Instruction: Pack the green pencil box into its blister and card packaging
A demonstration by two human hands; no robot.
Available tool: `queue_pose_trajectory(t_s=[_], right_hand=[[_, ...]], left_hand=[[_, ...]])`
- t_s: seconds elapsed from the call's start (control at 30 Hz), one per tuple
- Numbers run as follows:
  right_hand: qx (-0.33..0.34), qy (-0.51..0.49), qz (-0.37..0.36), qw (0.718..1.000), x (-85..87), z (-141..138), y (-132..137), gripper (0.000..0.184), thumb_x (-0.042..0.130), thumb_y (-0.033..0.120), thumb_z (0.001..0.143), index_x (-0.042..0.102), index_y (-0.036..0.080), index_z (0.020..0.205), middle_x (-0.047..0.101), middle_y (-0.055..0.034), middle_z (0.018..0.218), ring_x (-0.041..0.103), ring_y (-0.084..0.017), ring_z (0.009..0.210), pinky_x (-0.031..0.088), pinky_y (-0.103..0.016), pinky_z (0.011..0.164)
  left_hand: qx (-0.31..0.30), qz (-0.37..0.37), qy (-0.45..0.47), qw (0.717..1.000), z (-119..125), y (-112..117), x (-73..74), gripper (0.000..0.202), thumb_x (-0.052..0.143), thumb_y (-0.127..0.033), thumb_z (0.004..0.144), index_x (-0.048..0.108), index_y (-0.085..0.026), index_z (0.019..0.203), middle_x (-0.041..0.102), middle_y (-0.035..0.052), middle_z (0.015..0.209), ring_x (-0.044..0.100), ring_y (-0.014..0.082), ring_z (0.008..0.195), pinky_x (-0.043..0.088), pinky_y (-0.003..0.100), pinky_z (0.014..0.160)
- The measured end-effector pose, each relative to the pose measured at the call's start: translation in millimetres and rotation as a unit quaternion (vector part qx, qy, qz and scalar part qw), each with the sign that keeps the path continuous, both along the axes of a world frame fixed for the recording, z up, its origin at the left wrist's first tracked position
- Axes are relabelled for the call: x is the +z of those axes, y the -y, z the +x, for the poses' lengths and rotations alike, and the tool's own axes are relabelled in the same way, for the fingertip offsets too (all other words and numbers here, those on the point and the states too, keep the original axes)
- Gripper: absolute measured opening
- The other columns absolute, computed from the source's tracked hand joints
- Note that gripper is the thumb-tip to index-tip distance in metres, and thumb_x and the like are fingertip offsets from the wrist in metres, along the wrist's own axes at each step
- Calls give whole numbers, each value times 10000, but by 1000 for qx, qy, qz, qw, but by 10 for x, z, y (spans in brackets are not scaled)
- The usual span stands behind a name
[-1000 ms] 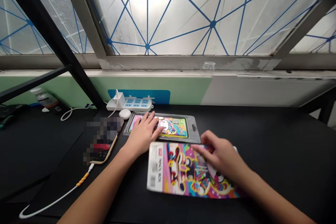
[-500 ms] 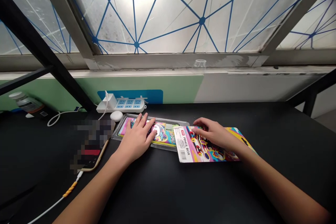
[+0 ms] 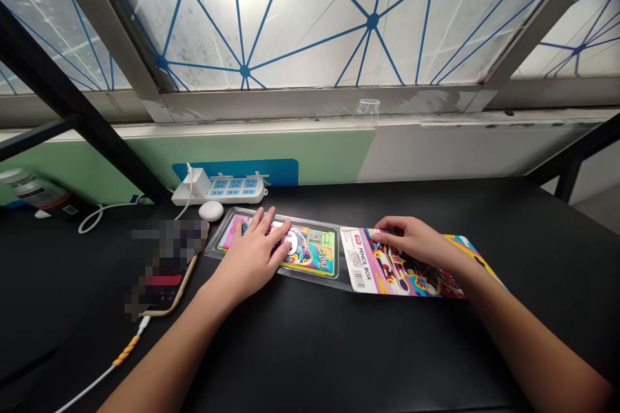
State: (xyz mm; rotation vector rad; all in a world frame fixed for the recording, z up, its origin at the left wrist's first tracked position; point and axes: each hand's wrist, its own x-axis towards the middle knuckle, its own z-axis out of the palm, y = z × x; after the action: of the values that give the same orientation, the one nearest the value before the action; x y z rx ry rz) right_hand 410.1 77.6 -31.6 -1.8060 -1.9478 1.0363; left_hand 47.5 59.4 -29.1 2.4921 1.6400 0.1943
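My left hand (image 3: 256,245) lies with fingers spread over the left part of a colourful pencil box (image 3: 317,251), which sits in a clear plastic tray (image 3: 343,268) on the desk. "SPORT" shows at the box's right end. My right hand (image 3: 411,242) grips a printed cardboard card (image 3: 364,271) marked "PENCIL BOX" near its upper edge, thumb on the printed face; the other fingertips are partly hidden. The card's left edge reaches the tray's right end. My right forearm covers part of the card.
A black desk (image 3: 310,348) stands below a frosted window. At the left are a phone (image 3: 169,277) with a white cable, a white rounded object (image 3: 211,210), a power strip (image 3: 237,190) and a bottle (image 3: 36,190). A clear cup (image 3: 369,107) stands on the sill.
My right hand has moved the card to the right, uncovering the right end of the pencil box and tray. My left hand stays on the box. The view has shifted slightly.
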Motion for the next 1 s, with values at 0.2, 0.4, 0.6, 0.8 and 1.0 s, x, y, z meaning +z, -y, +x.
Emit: queue_pose_trajectory(t_s=[0.2,0.4,0.6,0.8,1.0], right_hand=[[-41,3,40,998,76,13,62,473,679,676,769,738,226,904,707,-24,749,595,-185,655,416,-285,562],[-72,-9,80,994,28,-193,160,451,665,666,790,728,240,921,732,-28,789,643,-198,663,466,-292,555],[-8,7,100,995,-17,-455,165,401,598,621,867,716,243,929,732,-48,930,663,-220,775,508,-325,650],[21,57,135,989,39,-495,196,416,577,642,883,712,262,984,696,-64,1060,653,-247,903,513,-367,785],[120,20,78,990,99,-239,219,529,669,604,835,637,264,1239,668,-81,1235,640,-297,1086,513,-397,926]], left_hand=[[3,-10,9,1000,0,8,5,516,327,-505,1054,451,-328,1523,285,118,1659,163,356,1550,176,686,1172],[14,-1,47,999,84,47,-35,498,372,-471,1050,486,-292,1500,308,153,1646,174,389,1541,168,720,1154],[-31,-91,177,979,411,336,88,498,360,-446,1057,460,-257,1507,276,137,1655,131,376,1549,132,739,1162],[-72,-85,401,909,340,410,199,319,489,-400,1027,649,-282,1277,520,86,1528,490,283,1406,372,480,1164],[125,-47,626,769,33,-23,34,227,553,-378,975,711,-215,958,717,77,1222,594,257,1238,408,379,1064]])
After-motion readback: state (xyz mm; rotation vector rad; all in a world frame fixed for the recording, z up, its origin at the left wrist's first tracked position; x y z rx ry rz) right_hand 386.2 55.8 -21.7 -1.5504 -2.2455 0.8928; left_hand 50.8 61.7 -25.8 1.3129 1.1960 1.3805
